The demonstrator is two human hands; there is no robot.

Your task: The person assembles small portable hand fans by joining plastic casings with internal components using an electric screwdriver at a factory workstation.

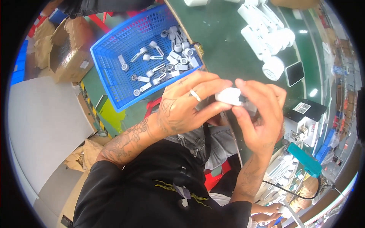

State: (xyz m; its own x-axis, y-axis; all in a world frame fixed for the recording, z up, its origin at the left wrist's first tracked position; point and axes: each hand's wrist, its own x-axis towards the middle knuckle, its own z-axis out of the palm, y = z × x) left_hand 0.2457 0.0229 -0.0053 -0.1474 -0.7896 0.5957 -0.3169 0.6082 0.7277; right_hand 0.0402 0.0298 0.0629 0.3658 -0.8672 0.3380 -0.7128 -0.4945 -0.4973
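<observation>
Both my hands are raised before my chest, closed on a small white plastic part (229, 96). My left hand (186, 99) pinches its left end between thumb and fingers, with a ring on one finger. At its right end, where a dark gap shows, the thumb and fingertips of my right hand (262, 114) press against it. A greyish piece lies partly hidden behind the right fingers; I cannot tell whether it is joined to the part. Just beyond my left hand stands a blue plastic basket (107, 85) holding several white and grey parts (175, 57) with round ends.
White round-headed devices (273, 67) lie piled on the green table (213, 41), beside a phone (294, 73). At right are a black-topped white box (307, 117) and a teal handheld tool (304, 159) with a cable. Another person's hands (268, 213) show lower right. A cardboard box (70, 49) stands left.
</observation>
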